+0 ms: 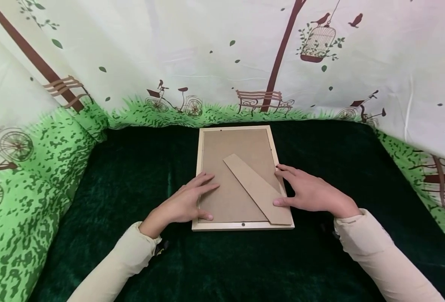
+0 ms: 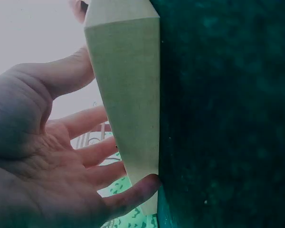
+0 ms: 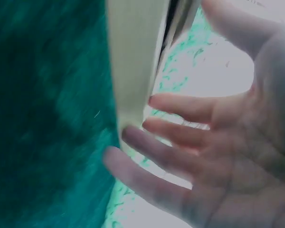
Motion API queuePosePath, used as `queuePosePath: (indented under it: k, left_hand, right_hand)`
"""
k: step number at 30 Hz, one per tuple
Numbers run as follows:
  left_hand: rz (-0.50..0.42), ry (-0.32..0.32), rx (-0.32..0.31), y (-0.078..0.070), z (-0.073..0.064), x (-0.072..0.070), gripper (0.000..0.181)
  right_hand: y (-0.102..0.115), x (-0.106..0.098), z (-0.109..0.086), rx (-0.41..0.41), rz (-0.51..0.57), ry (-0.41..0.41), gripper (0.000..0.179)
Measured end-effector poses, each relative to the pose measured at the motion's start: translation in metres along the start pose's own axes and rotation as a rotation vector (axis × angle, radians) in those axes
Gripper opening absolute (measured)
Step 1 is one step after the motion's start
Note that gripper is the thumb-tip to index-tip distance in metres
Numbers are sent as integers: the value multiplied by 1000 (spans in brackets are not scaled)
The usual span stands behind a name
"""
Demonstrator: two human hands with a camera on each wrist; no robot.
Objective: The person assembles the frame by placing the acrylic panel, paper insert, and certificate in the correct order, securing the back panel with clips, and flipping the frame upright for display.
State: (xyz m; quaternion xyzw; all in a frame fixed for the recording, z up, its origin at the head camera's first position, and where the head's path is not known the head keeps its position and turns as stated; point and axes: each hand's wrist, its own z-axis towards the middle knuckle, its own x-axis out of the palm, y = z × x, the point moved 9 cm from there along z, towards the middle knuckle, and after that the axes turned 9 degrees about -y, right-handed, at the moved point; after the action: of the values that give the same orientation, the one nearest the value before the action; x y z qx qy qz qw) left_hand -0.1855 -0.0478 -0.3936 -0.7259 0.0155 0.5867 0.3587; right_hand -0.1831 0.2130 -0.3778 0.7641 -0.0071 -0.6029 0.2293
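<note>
A picture frame [image 1: 243, 225] with a pale wooden border lies back side up on dark green cloth. Its brown backing board [image 1: 230, 147] faces upward, and a flat stand leg [image 1: 254, 180] slants across it. My left hand [image 1: 186, 201] rests over the left edge, thumb and fingertips on the backing, fingers spread and nearly straight. At the right edge, my right hand [image 1: 313, 191] has its thumb on the lower part of the stand leg and its fingertips along the border. Both wrist views show the frame's side beside extended fingers.
The dark green velvety cloth [image 1: 131, 167] covers the surface under the frame. Behind and at both sides hangs a white curtain [image 1: 192, 46] printed with benches, bicycles, birds and green grass.
</note>
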Motion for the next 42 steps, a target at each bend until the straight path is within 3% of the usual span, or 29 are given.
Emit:
queuePosePath:
  k: [5,9,14,17,26,30,33,35,38,40,42]
  left_hand:
    - [32,-8,-4,0,0,1,84]
    - [25,-7,-3,-2,-1,1,82]
    - [6,1,18,-4,-1,2,81]
    - [-1,5,42,-6,-2,2,78]
    - [7,46,25,-6,-5,6,73]
    - [22,69,62,-10,-5,9,68]
    - [35,102,103,-14,-8,11,62]
    - [40,119,114,-16,-9,12,60]
    - [47,119,111,-17,-11,13,57]
    - [56,112,109,-17,-11,13,56]
    - [69,98,113,-18,-10,13,56]
  right_hand:
    - [14,-3,0,-44,52,-53,60]
    - [20,-2,3,-68,164,-82,45]
    - [13,-4,5,-25,366,-60,41]
    - [11,-6,5,-16,431,-46,40]
    - [10,2,11,-39,298,-77,29]
    - [14,1,10,-32,251,-100,29]
    - [20,-1,8,-46,188,-134,42]
    - [29,-2,6,-102,132,-157,55]
    - [45,6,1,-219,79,-124,73]
    - [54,12,-2,-284,59,-86,74]
    - [58,18,-5,-300,62,-50,73]
